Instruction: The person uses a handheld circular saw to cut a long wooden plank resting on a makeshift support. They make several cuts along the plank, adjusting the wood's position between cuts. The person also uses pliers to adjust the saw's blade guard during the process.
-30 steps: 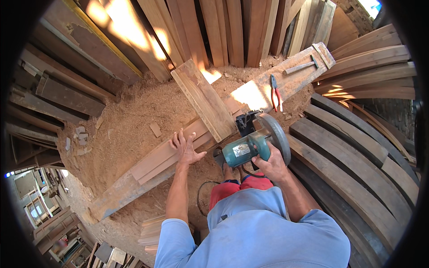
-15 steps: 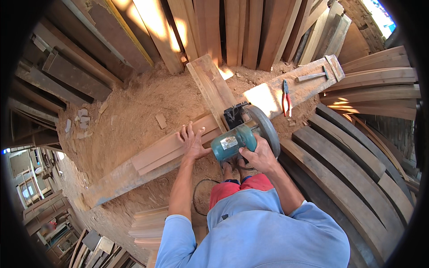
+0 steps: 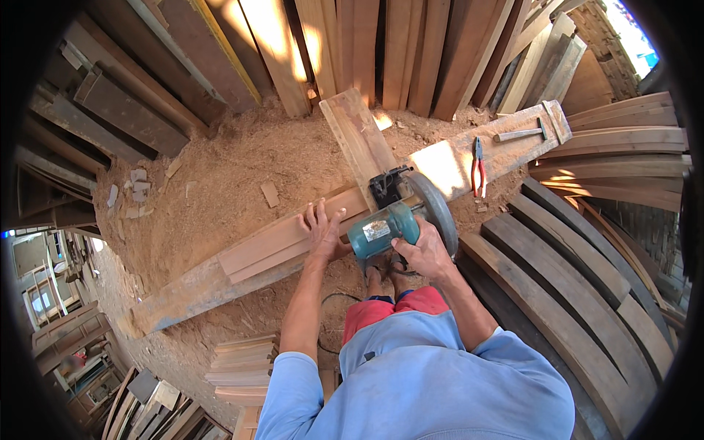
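My right hand (image 3: 429,253) grips the teal circular saw (image 3: 385,227), whose black base sits over the near end of a crosswise board (image 3: 341,125). My left hand (image 3: 323,227) rests with spread fingers on pale reddish planks (image 3: 271,257), left of the saw. These lie along a long, worn beam (image 3: 176,301) that runs diagonally to the upper right. On its far part lie red-handled pliers (image 3: 479,169) and a hammer (image 3: 517,133). The saw's blade edge underneath is hidden.
Upright boards (image 3: 411,51) line the back, with more leaning at the left (image 3: 125,110). Curved dark beams (image 3: 557,301) crowd the right side. Sawdust-covered ground (image 3: 205,191) lies around the beam. A small wood stack (image 3: 238,367) is at the lower left, and a cord (image 3: 330,297) lies near my legs.
The saw in my right hand has moved left onto the crosswise board. My left hand has shifted slightly right along the planks. The view has tilted a little, lowering the surroundings on the right.
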`<state>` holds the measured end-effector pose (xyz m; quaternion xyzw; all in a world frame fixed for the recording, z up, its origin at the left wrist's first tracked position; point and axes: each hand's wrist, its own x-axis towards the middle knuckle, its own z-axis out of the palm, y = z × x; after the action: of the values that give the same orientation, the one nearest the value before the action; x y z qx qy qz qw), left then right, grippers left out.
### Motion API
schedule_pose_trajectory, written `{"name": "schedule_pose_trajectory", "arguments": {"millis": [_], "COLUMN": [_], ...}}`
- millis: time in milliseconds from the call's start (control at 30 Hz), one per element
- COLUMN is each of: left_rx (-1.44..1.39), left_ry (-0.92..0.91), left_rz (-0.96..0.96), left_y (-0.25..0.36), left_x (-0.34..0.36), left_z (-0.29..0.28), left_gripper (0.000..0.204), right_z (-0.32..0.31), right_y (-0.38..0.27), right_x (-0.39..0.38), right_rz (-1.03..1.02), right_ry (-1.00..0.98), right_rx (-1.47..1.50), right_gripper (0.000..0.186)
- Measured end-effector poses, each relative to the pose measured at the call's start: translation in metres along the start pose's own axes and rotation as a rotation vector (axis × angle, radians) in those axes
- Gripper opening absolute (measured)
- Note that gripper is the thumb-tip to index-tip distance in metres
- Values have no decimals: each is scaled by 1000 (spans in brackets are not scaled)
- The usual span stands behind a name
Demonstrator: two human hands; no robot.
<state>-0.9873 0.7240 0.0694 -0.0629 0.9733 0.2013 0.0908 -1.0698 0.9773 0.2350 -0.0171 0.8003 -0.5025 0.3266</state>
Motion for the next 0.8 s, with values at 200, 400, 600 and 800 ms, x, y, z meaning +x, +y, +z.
{"name": "schedule_pose_trajectory", "arguments": {"millis": [200,400,600,800], "left_rx": [11,-1,-8,-3], "left_ry": [-13,10,33,-31], "left_rz": [-1,2,17,-14], "left_y": [-2,-3,-6,-2], "left_x": [1,0,0,-1], "left_z": [2,6,10,2], "left_gripper": [96,95,95,95], "right_z": [2,4,7,8], "right_y": [-4,-1,5,6], "right_x": [4,9,15,24], "right_rz": [51,20,-19,-73], "right_ry": [-42,-38,-30,-24], "right_rx": [46,58,82,70], "right_gripper": [40,41,42,41]}}
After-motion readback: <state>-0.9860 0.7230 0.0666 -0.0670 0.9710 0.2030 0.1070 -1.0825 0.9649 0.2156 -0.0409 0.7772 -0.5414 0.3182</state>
